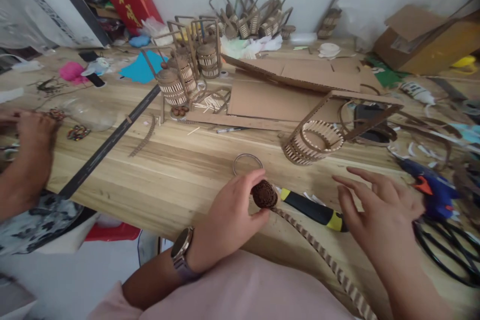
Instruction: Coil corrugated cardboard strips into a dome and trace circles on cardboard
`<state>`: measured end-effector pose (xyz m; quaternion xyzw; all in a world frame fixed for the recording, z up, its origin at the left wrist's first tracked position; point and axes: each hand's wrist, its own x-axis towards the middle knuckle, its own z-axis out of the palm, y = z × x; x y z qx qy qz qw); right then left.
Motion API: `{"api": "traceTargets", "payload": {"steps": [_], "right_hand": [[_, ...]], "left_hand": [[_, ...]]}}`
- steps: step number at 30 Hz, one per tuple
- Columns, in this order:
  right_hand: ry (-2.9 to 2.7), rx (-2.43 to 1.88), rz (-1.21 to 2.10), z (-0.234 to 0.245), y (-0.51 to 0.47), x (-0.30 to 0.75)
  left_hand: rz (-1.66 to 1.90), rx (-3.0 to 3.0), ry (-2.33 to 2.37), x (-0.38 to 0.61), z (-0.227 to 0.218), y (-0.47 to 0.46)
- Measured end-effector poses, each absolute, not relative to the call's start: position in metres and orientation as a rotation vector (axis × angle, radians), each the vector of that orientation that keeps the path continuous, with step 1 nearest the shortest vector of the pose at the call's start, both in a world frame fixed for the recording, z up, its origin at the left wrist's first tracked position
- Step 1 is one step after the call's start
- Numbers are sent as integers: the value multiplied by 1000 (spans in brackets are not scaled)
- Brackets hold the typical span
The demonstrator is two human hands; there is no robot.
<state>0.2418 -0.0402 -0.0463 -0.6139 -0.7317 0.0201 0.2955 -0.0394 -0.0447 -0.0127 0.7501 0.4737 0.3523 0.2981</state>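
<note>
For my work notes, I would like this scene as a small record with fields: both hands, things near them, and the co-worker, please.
Left hand: holds a dark brown coil between thumb and fingers
Strip: runs from the coil toward the bottom edge
Right hand: open, fingers spread, nothing visibly held
Between hands: yellow-and-black handle
Beyond left hand: thin ring
Beyond right hand: slatted basket, upright
Far right: blue tool
Co-worker's hand: at left edge, near colourful beads

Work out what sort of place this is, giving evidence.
Probably a small craft workshop: the left hand holds a coiled brown strip, a blue glue gun lies to the right, and slatted baskets stand on the table.
</note>
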Motion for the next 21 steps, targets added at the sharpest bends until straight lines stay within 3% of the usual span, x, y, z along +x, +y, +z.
{"api": "traceTargets", "payload": {"steps": [2,6,10,16,21], "right_hand": [[-1978,-1528,-4,-42,-45,219],[-2096,-1372,481,-38,-56,179],[-1825,-1411,796,-32,-56,154],[-1452,-1615,890,-26,-42,139],[-1291,-1603,905,-22,-41,139]], "left_hand": [[969,1980,1288,-37,-13,-43],[1050,1949,1340,-30,-16,-39],[1084,2038,1342,-23,-23,-35],[1131,2180,1210,-21,-29,-33],[1082,1554,1057,-30,-21,-30]]}}
